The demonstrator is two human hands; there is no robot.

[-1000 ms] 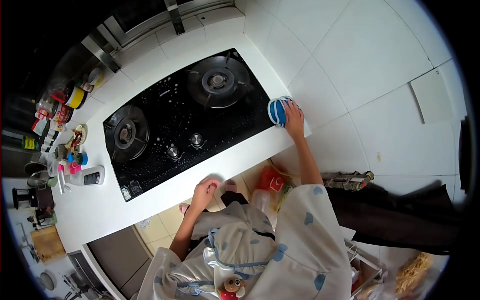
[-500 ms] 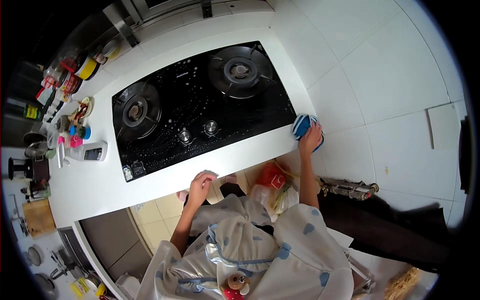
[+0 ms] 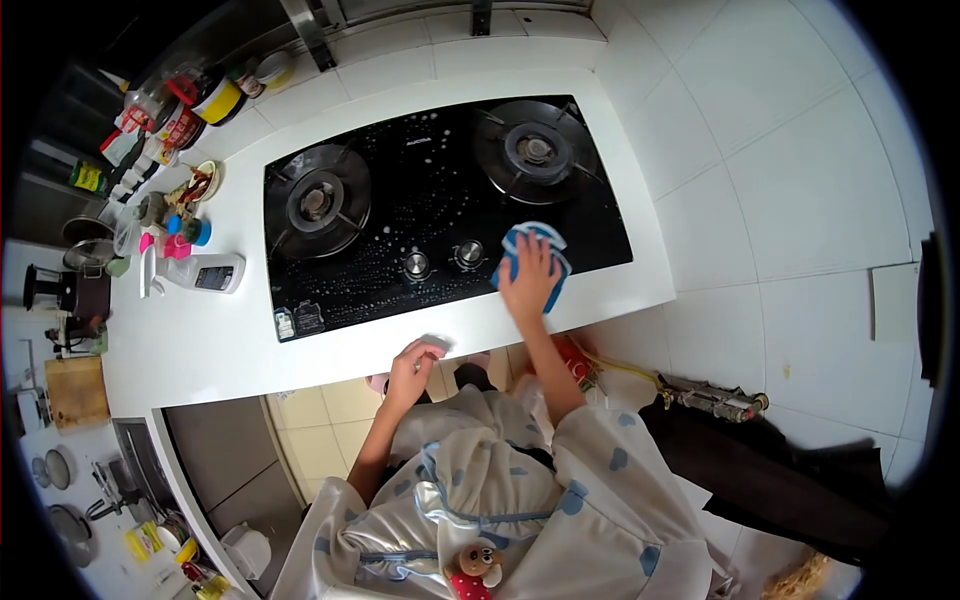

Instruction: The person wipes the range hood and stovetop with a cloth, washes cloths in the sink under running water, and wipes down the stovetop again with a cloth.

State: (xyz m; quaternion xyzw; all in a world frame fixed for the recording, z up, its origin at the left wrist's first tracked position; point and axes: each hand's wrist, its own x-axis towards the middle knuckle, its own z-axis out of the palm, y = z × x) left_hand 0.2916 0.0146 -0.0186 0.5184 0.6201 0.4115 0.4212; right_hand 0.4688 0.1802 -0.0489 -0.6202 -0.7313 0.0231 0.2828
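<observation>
A blue cloth with white stripes (image 3: 553, 283) lies under my right hand (image 3: 531, 280), which presses on it at the front edge of the black glass hob (image 3: 400, 180), to the right of the two knobs (image 3: 469, 253). White foam spots and drops cover the hob's middle and front. My left hand (image 3: 408, 372) rests by the counter's front edge, its fingers curled; a pinkish thing shows at the fingertips, too small to name. Two burners (image 3: 535, 149) sit on the hob.
A white spray bottle (image 3: 212, 273) stands on the white counter (image 3: 180, 360) at the left, near small jars (image 3: 195, 230). Several seasoning containers (image 3: 215, 98) line the back left. Tiled wall (image 3: 800, 200) rises on the right. A red bag (image 3: 577, 365) is below the counter.
The cloth and my right hand have moved left from the counter's right corner onto the hob's front edge. My left hand stays near the counter's front edge. The view has shifted.
</observation>
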